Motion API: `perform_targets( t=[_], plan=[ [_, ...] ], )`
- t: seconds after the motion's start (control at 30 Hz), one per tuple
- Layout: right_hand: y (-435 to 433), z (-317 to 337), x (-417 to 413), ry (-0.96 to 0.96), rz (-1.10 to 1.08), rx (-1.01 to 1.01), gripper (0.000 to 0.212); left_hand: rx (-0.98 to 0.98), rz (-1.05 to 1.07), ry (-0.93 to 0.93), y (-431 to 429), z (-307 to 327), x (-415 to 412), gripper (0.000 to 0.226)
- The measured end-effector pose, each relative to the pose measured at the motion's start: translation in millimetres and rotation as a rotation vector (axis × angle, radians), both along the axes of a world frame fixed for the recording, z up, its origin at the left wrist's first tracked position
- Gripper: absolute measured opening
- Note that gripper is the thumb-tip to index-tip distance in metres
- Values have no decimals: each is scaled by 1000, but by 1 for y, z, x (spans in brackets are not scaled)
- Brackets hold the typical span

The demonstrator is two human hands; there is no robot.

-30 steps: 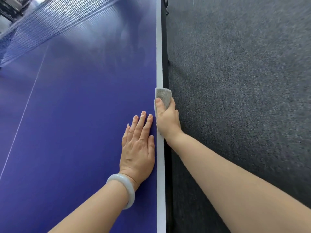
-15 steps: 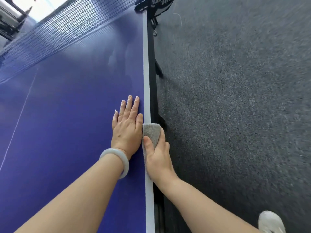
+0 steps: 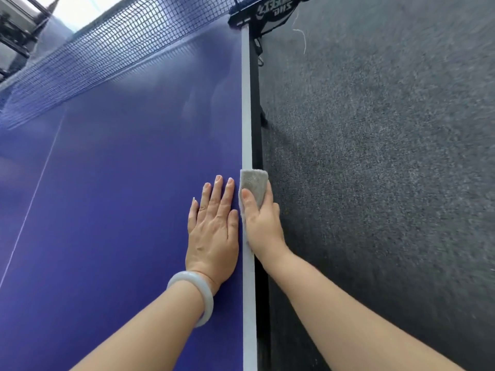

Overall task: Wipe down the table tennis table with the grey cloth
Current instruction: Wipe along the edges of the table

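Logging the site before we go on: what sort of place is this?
Likely an indoor games or sports room: a blue table tennis table with its net, standing on grey carpet.

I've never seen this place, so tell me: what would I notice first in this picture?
The big blue table tennis table fills the left side, its net across the top. Near the middle, the right hand grips the grey cloth on the table's white edge, and the left hand lies flat beside it, a pale bangle on its wrist. Dark grey carpet covers the right.
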State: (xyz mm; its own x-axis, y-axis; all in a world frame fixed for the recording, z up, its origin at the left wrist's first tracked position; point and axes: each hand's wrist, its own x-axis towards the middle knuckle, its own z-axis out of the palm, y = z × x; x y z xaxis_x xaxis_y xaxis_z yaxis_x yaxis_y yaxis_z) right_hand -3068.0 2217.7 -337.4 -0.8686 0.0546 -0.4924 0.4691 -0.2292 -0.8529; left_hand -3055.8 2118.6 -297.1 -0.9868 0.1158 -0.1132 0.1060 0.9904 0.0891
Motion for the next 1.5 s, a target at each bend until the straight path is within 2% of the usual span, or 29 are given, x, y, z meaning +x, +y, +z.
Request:
perform_targets(
  t=[0.1, 0.17, 0.27, 0.37, 0.43, 0.6, 0.73, 0.83, 0.97, 1.1, 1.17, 1.27, 1.4, 1.5],
  plan=[
    [-4, 6, 38, -18, 17, 0, 83, -14, 2, -2, -1, -2, -1, 62],
    [-4, 9, 33, -24, 60, 39, 84, -18, 3, 9, -1, -3, -1, 61],
    [1, 6, -22, -28, 51, 118, 73, -6, -12, 29, 0, -5, -1, 60],
    [11, 6, -88, -53, 23, 116, 72, -9, -23, 34, -2, -7, 0, 58],
    [12, 1, -103, -34, 3, 88, 71, -11, -24, 38, -3, -8, -2, 57],
    [-1, -6, -27, 4, -30, 86, 64, -8, -18, 25, -1, -6, 0, 59],
    [-4, 3, 19, -14, 9, 101, 75, 0, -4, 21, 0, -6, 0, 59],
    [0, 1, -26, -39, 48, 169, 69, -11, -11, 14, 0, -6, 0, 59],
    [15, 10, -106, -46, 35, 130, 69, -24, -12, -12, 0, -3, 0, 59],
    [19, 8, -109, -49, 122, 123, 72, -26, -17, -12, 9, 14, -3, 62],
    [21, 9, -109, -54, 143, 113, 72, -8, -75, 28, 8, 23, -18, 54],
    [22, 11, -110, -59, 158, 109, 73, 76, -42, 42, 6, 30, -67, 39],
    [23, 10, -108, -51, 159, 84, 74, 114, 2, 32, 18, 27, -148, 49],
    [23, 5, -109, -42, 175, 101, 75, 50, -40, 0, 28, 12, -192, 53]
  ],
)
